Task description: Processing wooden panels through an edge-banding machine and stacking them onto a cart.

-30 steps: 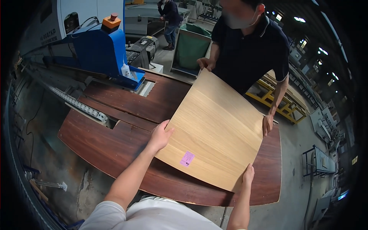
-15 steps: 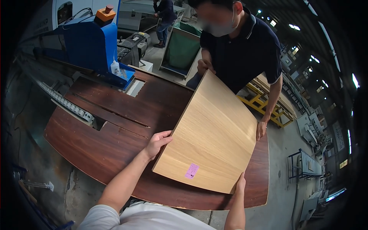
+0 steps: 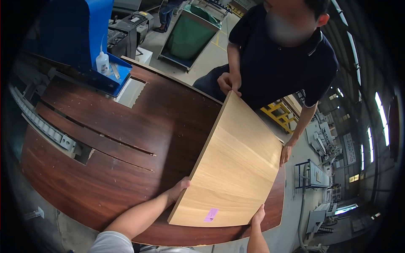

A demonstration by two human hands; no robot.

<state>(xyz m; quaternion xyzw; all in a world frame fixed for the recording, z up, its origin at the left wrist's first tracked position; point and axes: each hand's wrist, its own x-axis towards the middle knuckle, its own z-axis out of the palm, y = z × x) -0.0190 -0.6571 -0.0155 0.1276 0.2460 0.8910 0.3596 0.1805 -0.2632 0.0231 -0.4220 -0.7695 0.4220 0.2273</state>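
Observation:
A light wood-grain panel [image 3: 234, 164] with a pink label [image 3: 211, 214] near its closest edge is held at a slant above the dark table. My left hand [image 3: 179, 189] grips its left edge, fingers partly hidden behind it. At the near right corner, my right hand [image 3: 258, 215] is closed on the board's edge. Across from me a person in a dark polo shirt and mask holds the same board: one hand [image 3: 230, 82] at the far corner, the other hand [image 3: 286, 154] along the right edge.
The dark red-brown worktable [image 3: 109, 181] has long slots and a roller track [image 3: 50, 130] at left. A blue machine housing [image 3: 71, 38] stands at the far left, with a white squeeze bottle [image 3: 102, 62] on its ledge. Beyond are a green-lined bin [image 3: 190, 36] and a yellow rack [image 3: 280, 116].
The panel has come nearer and lower in view, with my hands and the other person's hands still on it. My view has shifted, and the person leans in closer.

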